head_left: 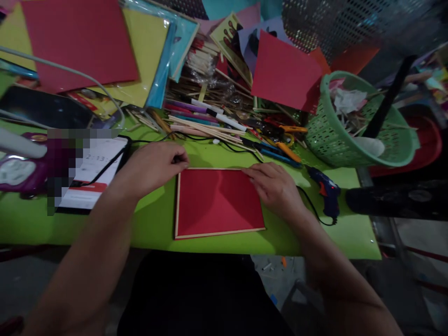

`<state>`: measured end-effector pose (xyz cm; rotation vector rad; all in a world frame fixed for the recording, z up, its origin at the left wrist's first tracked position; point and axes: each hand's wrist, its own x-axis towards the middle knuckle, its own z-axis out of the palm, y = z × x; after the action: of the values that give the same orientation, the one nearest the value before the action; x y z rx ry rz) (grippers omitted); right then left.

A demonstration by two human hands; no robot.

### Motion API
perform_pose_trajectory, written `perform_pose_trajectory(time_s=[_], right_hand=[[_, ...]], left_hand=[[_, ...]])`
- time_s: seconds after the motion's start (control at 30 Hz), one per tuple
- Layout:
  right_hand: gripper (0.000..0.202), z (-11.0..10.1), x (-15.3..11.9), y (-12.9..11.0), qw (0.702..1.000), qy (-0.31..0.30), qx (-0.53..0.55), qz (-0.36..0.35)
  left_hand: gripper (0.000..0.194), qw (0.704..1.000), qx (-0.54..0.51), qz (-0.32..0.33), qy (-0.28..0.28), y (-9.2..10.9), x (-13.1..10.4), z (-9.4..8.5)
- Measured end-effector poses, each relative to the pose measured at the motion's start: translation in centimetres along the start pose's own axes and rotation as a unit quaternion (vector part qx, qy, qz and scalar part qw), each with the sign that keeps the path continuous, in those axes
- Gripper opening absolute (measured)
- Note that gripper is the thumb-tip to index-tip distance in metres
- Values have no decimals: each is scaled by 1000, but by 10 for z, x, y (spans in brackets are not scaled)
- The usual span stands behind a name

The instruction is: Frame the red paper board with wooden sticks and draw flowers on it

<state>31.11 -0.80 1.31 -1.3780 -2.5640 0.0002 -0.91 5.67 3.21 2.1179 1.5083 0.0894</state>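
Observation:
A red rectangular sheet (pixel 219 203) lies near the front of the table, with thin pale wooden sticks along its left, bottom and top edges. At the upper left corner, my left hand (pixel 159 161) has thumb and fingertips pinched at the end of the top wooden stick (pixel 213 168). Across from it, my right hand (pixel 275 186) holds the stick's other end at the upper right corner, fingers together and thumb over the sheet. No stick shows on the sheet's right edge, which the right hand partly covers.
A blue glue gun (pixel 327 191) with a cord lies to the right, near a green basket (pixel 364 156) of scraps. Pens, sticks and scissors (pixel 289 137) crowd the back. On the left are a phone (pixel 93 172), a purple power strip (pixel 33 163) and coloured paper (pixel 82 44).

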Motion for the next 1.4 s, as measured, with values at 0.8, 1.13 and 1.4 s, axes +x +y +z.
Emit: perform_pose_trajectory(time_s=[0.8, 1.13, 1.4], right_hand=[[43, 13, 38, -42, 997, -50, 33, -47], [42, 13, 36, -48, 998, -50, 11, -44], [42, 13, 33, -53, 998, -51, 1, -29]], left_hand=[[12, 999, -2, 29, 35, -5, 0, 4], [11, 999, 3, 24, 33, -4, 1, 4], [11, 999, -5, 22, 30, -3, 2, 5]])
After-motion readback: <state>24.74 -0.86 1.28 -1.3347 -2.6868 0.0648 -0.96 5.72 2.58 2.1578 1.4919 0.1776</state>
